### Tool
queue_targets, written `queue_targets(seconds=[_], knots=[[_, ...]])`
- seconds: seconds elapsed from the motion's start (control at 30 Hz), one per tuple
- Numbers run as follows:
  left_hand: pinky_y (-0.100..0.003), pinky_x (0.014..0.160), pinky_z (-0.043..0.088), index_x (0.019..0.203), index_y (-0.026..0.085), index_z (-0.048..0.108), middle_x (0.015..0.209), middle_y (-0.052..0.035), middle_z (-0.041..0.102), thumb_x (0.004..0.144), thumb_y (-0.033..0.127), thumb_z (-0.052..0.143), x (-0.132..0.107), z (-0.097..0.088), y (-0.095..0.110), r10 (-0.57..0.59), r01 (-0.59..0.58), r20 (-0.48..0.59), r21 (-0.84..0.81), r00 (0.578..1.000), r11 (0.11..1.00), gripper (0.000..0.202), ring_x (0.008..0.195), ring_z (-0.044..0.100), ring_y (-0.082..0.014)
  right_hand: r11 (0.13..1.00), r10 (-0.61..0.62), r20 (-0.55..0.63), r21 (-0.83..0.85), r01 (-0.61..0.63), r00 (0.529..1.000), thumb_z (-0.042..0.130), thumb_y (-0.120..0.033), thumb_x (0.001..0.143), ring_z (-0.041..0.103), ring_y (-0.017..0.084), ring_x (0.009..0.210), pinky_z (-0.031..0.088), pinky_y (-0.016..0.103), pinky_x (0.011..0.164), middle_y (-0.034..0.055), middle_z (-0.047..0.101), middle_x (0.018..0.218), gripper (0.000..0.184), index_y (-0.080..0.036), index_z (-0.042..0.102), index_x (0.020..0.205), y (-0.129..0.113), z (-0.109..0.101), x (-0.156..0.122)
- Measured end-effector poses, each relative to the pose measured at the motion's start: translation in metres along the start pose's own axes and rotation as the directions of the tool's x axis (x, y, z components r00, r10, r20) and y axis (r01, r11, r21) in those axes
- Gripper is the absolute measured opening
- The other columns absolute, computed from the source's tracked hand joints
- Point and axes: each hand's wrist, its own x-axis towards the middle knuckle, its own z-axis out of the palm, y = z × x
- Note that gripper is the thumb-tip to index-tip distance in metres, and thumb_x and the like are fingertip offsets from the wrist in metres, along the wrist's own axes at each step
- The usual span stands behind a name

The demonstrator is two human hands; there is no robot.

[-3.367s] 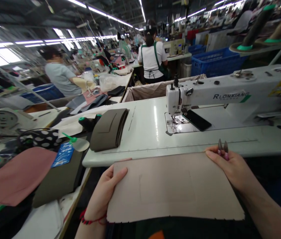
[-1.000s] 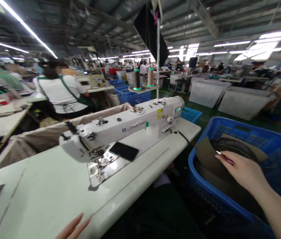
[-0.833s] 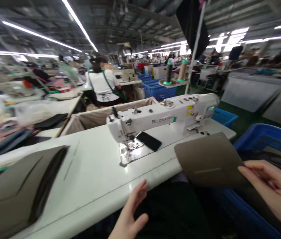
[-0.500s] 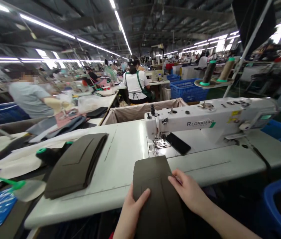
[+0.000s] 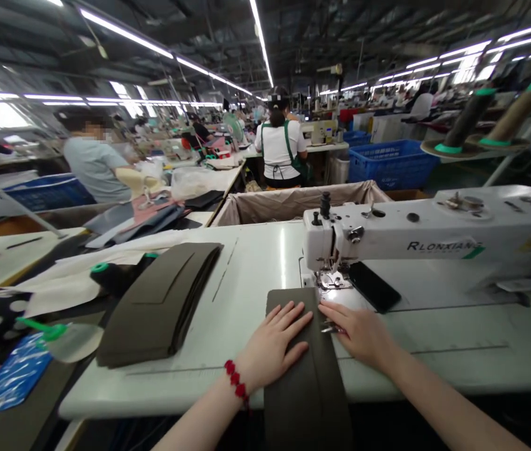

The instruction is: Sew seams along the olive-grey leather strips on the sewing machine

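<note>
My left hand (image 5: 277,347) lies flat with spread fingers on a dark olive fabric panel (image 5: 310,401), which rests partly on the sewing table and hangs over its front edge. At the panel's right edge, my right hand (image 5: 363,335) has its fingertips close to the cloth. Small metal thread snips (image 5: 330,327) show under its curled fingers, partly hidden by the palm. Just beyond the panel's far end are the presser foot and needle plate (image 5: 335,280) of a white sewing machine (image 5: 387,228). The panel lies slightly left of the needle.
A stack of olive panels (image 5: 157,307) lies on the left of the table (image 5: 241,275). A black phone (image 5: 374,287) rests by the machine's needle plate. Left are a black thread cone (image 5: 110,279) and a green-tipped bottle (image 5: 74,341). A cloth-lined bin (image 5: 265,210) stands behind; co-workers sit farther off.
The panel has been laid down on the table near the needle. My left hand has gone from gripping its side to lying flat on top. The view has turned left.
</note>
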Motion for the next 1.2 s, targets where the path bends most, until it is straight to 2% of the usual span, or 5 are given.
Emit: queue_targets(seconds=[0.13, 0.27, 1.2], knots=[[-0.047, 0.119, 0.019, 0.148, 0.032, 0.028, 0.156, -0.0003, 0.025, 0.095, 0.043, 0.048, 0.02, -0.005, -0.005, 0.036, -0.037, 0.027, 0.049, 0.999, 0.998, 0.057, 0.144, 0.023, -0.0241, 0.999, 0.026, -0.01, -0.019, -0.026, 1.0, 0.043, -0.014, 0.085, 0.061, 0.023, 0.111, 0.05, 0.04, 0.092, -0.0009, 0.044, 0.147, 0.058, -0.029, 0.046, 0.141, 0.002, 0.006, 0.001], [-0.049, 0.119, 0.018, 0.145, 0.03, 0.033, 0.156, -0.0014, 0.027, 0.093, 0.042, 0.052, 0.027, -0.006, -0.006, 0.06, -0.06, 0.017, 0.058, 0.998, 0.996, 0.057, 0.144, 0.023, -0.0249, 1.0, 0.021, -0.012, -0.006, -0.021, 1.0, 0.044, -0.012, 0.083, 0.061, 0.021, 0.112, 0.05, 0.039, 0.095, -0.0014, 0.043, 0.148, 0.062, -0.029, 0.044, 0.142, 0.003, 0.008, 0.003], [-0.049, 0.12, 0.015, 0.146, 0.031, 0.032, 0.156, 0.0034, 0.025, 0.092, 0.041, 0.053, 0.032, -0.008, -0.009, 0.012, -0.014, 0.074, 0.024, 0.997, 1.0, 0.059, 0.145, 0.018, -0.0224, 0.999, 0.047, 0.023, -0.012, -0.047, 0.999, 0.044, -0.014, 0.086, 0.061, 0.021, 0.111, 0.051, 0.037, 0.095, -0.003, 0.038, 0.151, 0.061, -0.03, 0.039, 0.145, 0.006, 0.01, 0.006]])
